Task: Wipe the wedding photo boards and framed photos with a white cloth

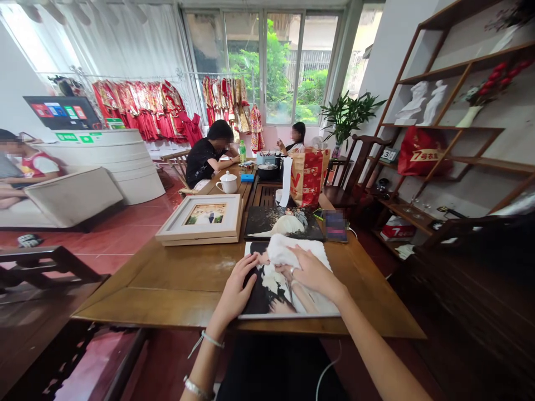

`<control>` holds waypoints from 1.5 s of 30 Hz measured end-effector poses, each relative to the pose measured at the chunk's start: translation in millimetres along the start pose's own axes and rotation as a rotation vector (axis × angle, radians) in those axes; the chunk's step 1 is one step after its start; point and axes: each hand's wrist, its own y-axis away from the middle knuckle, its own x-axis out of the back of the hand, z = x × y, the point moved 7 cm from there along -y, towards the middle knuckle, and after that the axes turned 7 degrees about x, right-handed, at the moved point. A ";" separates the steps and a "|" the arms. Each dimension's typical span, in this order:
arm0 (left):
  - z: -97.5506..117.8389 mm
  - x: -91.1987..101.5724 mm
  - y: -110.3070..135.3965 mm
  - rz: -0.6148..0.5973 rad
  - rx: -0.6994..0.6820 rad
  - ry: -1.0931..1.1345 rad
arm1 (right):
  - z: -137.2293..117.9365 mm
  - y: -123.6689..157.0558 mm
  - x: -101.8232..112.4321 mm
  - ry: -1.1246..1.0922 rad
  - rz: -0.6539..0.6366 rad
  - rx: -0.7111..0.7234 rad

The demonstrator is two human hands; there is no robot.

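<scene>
1. Bracelets [194, 388], two, ring the left wrist and forearm.
2. One photo print [256, 303] lies flat near the close edge of the wooden table [167, 284], directly under both hands.
3. The left hand [239, 287] rests on the print's left side, fingers and thumb apart, gripping nothing.
4. The right hand [313, 270], wearing one ring [292, 270], is closed on one wadded white cloth [282, 249]; the print lies beneath this grip, touching the cloth.
5. Just beyond the print is one dark picture [271, 225] showing a white gown, with one phone [335, 227] to its right and a framed picture [171, 225] to its left, stacked on what looks like a second frame.
6. Farther along stand one red-and-tan paper bag [310, 175], one lidded white cup [228, 182] and one green bottle [242, 150].
7. Two people sit past these: one in black [204, 153], one in a pale top [298, 146].
8. Red garments [142, 117], too many to count, hang behind.
</scene>
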 end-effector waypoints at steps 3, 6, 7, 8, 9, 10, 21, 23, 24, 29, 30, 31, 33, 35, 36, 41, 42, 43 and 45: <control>-2.5 0.1 -0.3 0.022 0.006 -0.015 | -13.2 -32.8 -10.2 -0.019 -0.030 0.088; -4.9 -0.1 -0.8 0.036 0.033 -0.016 | -28.1 -47.9 -21.0 -0.024 -0.044 0.158; -4.8 -0.2 -0.8 0.035 0.040 -0.010 | -30.9 -47.8 -23.2 -0.022 -0.043 0.169; -4.1 -0.1 -0.8 0.035 0.043 0.000 | -32.5 -45.1 -24.5 -0.020 -0.040 0.175; -3.0 0.2 -0.7 0.035 0.042 0.014 | -32.8 -40.1 -25.1 -0.016 -0.033 0.175; -1.7 0.3 -0.6 0.031 0.041 0.032 | -32.4 -33.1 -25.3 -0.008 -0.024 0.168; -7.4 0.6 -6.0 -0.015 0.204 0.179 | -56.4 52.1 -52.2 0.184 0.087 0.091; -4.3 0.6 -7.3 -0.019 0.216 0.177 | -59.5 55.2 -51.5 0.168 0.112 0.120; -2.1 0.2 -7.8 -0.025 0.217 0.179 | -59.9 56.4 -49.7 0.162 0.130 0.135; 1.1 5.2 -8.8 0.088 0.224 0.199 | -50.4 71.0 -35.9 0.134 0.252 0.181; -3.0 8.4 -8.1 0.150 0.254 0.202 | -44.7 76.8 -31.0 0.114 0.296 0.176; -8.2 10.9 -7.0 0.204 0.293 0.221 | -37.3 83.6 -24.8 0.093 0.350 0.165; -20.5 13.0 -4.1 0.269 0.387 0.320 | -17.2 100.2 -9.5 0.071 0.487 0.130; -32.3 11.3 -0.6 0.277 0.497 0.482 | 8.6 117.7 4.9 0.103 0.598 0.088; -36.8 10.0 1.5 0.274 0.554 0.566 | 22.7 125.1 10.0 0.135 0.620 0.068; -36.5 19.4 11.9 0.347 0.694 0.802 | 79.8 146.6 20.5 0.238 0.465 0.018; -32.3 25.1 13.4 0.381 0.688 0.814 | 80.8 148.6 21.8 0.239 0.418 0.028; -27.4 31.2 14.9 0.415 0.684 0.822 | 76.3 149.8 23.5 0.237 0.384 0.042; -15.0 43.4 17.1 0.461 0.675 0.835 | 51.5 147.6 25.9 0.231 0.347 0.089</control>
